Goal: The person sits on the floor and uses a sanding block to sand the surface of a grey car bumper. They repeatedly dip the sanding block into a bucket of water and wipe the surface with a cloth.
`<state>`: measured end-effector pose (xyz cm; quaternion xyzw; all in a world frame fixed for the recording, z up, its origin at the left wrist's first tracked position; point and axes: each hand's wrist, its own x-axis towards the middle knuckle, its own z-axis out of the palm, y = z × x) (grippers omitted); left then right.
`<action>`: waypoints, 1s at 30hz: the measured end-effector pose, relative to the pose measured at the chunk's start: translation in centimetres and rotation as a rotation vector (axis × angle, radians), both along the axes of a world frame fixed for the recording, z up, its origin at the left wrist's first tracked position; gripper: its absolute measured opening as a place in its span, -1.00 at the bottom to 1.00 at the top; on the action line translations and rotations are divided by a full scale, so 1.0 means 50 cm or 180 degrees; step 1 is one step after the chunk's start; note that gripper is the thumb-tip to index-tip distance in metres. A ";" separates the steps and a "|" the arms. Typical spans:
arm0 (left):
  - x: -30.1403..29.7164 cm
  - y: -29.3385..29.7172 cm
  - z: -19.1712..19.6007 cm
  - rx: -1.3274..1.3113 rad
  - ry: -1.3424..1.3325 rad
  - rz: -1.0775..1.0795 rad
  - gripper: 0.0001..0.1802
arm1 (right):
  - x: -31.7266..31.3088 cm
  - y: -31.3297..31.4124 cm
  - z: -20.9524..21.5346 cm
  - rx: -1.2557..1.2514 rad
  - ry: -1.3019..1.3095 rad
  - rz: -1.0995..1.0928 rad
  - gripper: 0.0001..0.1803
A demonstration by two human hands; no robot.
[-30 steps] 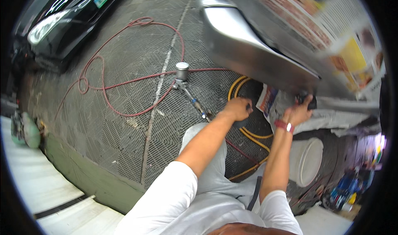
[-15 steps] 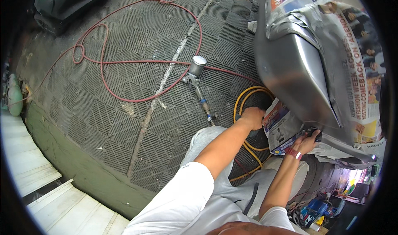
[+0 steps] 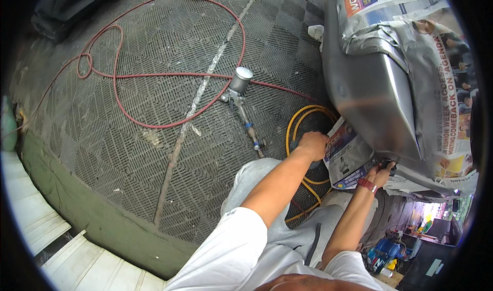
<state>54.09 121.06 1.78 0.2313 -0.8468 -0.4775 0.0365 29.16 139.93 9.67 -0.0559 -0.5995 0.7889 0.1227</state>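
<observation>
I crouch beside a silver car body panel (image 3: 375,101) masked with newspaper (image 3: 436,49) and tape. My right hand (image 3: 382,172), with a red band at the wrist, is closed on a small dark object (image 3: 386,163) pressed against the panel's lower edge. My left hand (image 3: 312,144) rests with curled fingers on the floor grating, touching the edge of a newspaper sheet (image 3: 346,157) that lies under the panel; whether it grips anything is hidden. A coiled yellow hose (image 3: 303,119) lies just beyond that hand.
A spray gun (image 3: 240,83) with a metal cup stands on the grated floor (image 3: 154,137), joined to a looping red hose (image 3: 154,75). A green kerb (image 3: 77,198) and white steps (image 3: 31,214) lie to the left. A dark car (image 3: 72,3) sits top left.
The view has swung left and down, so the panel now fills the upper right. My left hand stays by the yellow hose and my right hand stays at the panel's lower edge.
</observation>
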 end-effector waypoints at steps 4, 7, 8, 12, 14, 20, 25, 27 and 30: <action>0.002 -0.015 -0.002 0.0021 -0.0154 0.0021 -0.51 | 0.015 0.003 -0.020 0.0153 0.0227 0.0103 -0.56; -0.024 0.001 -0.009 0.0018 -0.0170 -0.0169 -0.51 | -0.040 0.057 -0.019 -0.0187 0.0362 0.0317 -0.55; -0.036 0.008 -0.015 -0.0071 -0.0187 -0.0166 -0.53 | -0.058 0.085 -0.027 -0.0302 0.0395 0.0363 -0.54; -0.060 0.026 -0.067 -0.0152 -0.0247 -0.0287 -0.64 | 0.089 0.028 -0.006 0.0516 -0.0131 0.0366 -0.57; -0.068 0.027 -0.066 -0.0114 -0.0328 -0.0138 -0.70 | 0.154 -0.005 0.037 0.0683 0.0056 0.0309 -0.56; -0.119 0.062 -0.022 -0.0358 -0.0268 -0.0559 -0.74 | 0.119 0.030 -0.022 -0.0357 0.0020 0.0249 -0.64; -0.126 0.104 -0.012 -0.0464 0.0021 -0.0568 -0.76 | 0.099 -0.005 0.038 -0.0591 0.0555 0.0245 -0.73; -0.119 0.099 -0.008 -0.0500 0.0032 -0.0502 -0.76 | 0.106 -0.046 0.043 -0.0680 0.0483 0.0038 -0.79; -0.103 0.102 0.012 -0.0708 -0.0118 -0.0341 -0.76 | 0.157 -0.087 0.029 -0.0489 0.0230 0.0154 -0.84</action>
